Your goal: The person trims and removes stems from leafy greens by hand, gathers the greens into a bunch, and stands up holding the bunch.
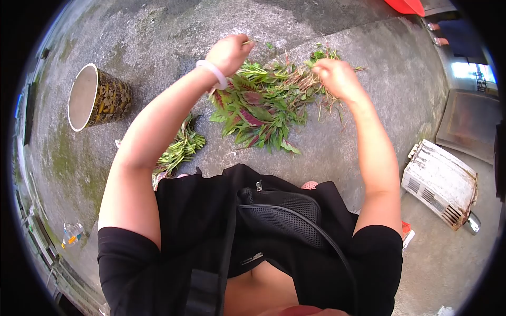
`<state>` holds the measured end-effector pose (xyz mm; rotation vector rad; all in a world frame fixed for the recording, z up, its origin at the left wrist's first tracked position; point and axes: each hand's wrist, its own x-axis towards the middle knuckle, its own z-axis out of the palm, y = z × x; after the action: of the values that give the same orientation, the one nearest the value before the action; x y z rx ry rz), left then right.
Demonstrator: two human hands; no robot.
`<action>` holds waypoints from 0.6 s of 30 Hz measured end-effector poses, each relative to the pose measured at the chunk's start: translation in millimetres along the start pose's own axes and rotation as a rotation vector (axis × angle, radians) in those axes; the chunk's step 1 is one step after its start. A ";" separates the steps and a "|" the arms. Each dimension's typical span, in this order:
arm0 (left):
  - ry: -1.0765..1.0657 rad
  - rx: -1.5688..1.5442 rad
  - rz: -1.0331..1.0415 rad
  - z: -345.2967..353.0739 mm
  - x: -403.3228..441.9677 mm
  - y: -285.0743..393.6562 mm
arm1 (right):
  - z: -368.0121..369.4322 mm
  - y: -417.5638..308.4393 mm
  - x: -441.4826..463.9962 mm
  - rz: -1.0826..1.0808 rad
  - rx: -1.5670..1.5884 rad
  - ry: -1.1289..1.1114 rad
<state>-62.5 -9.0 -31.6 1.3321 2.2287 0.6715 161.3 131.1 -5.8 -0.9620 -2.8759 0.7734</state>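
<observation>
Leafy greens with some red-purple leaves (258, 113) lie in a loose pile on the concrete floor. My left hand (230, 54), with a pale bangle at its wrist, is closed above the pile's upper left; a thin stem shows at its fingertips. At the pile's upper right, my right hand (337, 79) is closed by the roots and small leaves; what it holds, if anything, is hidden. A second bunch of green stems (182, 147) lies nearer my body, below my left forearm.
A patterned bin (112, 98) lies tipped at the left. To the right are a rusty white metal appliance (440, 181) and a flat grey panel (466, 126). Part of a red basin (408, 6) shows at the top right. A clear plastic item (73, 234) lies lower left.
</observation>
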 end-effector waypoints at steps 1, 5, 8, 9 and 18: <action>0.079 0.002 0.044 -1.6 -2.9 -10.5 | 8.1 35.6 7.1 0.045 -0.084 0.110; -0.057 -0.002 0.052 2.8 -5.8 -31.3 | 55.5 86.8 6.6 0.154 -0.631 0.030; -0.138 -0.013 0.025 6.9 -13.6 -20.3 | 92.2 66.8 32.0 0.106 -0.342 -0.114; -0.185 -0.087 -0.050 9.3 -13.4 -18.5 | 112.3 66.4 42.2 0.076 -0.258 -0.090; -0.142 -0.076 0.037 11.5 -20.8 -31.8 | 126.0 38.2 50.0 -0.125 -0.324 -0.219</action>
<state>-68.0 -38.7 -57.4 1.3435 2.0503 0.6475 121.7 129.1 -140.9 -0.7478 -3.2863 0.4360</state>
